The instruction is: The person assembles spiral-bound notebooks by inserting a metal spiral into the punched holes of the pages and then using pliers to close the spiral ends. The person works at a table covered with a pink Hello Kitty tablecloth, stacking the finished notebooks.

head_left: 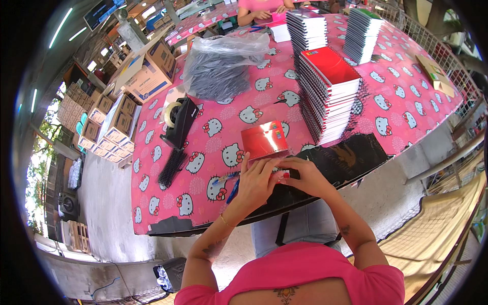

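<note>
A small red notebook [264, 140] lies on the patterned pink tablecloth in front of me, its near edge under my fingers. My left hand [256, 177] is closed over that edge, fingers forward and thumb toward the right hand. Close beside it, my right hand [306, 175] has its fingers bent and pinched together at the same edge. What the right fingertips hold is hidden. A small patch of red and white shows between the hands. Pens [233, 190] lie by my left wrist. Under my right hand a black printed sheet [351, 158] covers the table's front edge.
Tall stacks of spiral notebooks [330, 96] stand at the right. Black coils fill a clear plastic bag [221, 68] at the back. Left are a tape dispenser [180, 122] and loose black coils [173, 168]. Cardboard boxes [152, 71] are beyond. Another person's hands [269, 14] work across the table.
</note>
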Motion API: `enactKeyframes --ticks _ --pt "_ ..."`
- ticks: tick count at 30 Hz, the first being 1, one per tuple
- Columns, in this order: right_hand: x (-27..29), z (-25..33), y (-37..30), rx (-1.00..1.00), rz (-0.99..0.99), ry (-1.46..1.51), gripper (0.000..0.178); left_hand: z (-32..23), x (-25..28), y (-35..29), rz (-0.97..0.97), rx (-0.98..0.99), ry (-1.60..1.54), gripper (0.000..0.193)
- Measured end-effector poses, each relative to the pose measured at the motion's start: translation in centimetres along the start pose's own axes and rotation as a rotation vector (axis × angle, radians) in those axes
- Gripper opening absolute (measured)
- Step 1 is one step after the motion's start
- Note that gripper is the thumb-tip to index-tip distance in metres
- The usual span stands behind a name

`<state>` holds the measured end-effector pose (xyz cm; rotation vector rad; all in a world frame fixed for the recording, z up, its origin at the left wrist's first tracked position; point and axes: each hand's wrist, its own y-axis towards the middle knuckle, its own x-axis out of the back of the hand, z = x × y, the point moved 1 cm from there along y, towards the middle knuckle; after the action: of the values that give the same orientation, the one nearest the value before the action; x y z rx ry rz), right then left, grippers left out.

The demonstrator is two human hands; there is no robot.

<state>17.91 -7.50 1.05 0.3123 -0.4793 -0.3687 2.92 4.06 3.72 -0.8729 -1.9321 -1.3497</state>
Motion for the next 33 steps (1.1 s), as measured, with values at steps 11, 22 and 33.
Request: enactKeyframes --ticks 11,22,33 --pt "2.0 -1.6 -0.1 -0.258 0.058 0.265 0.019 -0.4 -0.6 -0.5 -0.034 -0.023 -0.054 0.017" --pt "2.1 -0.2 0.8 -0.006 0.048 0.076 0.009 -0.3 0.3 -0.4 0.071 -0.008 0.012 0.024" --pt "3.8 1.6 0.8 -0.042 0.217 0.072 0.01 0.1 0.8 0.1 0.096 -0.075 -0.091 0.025"
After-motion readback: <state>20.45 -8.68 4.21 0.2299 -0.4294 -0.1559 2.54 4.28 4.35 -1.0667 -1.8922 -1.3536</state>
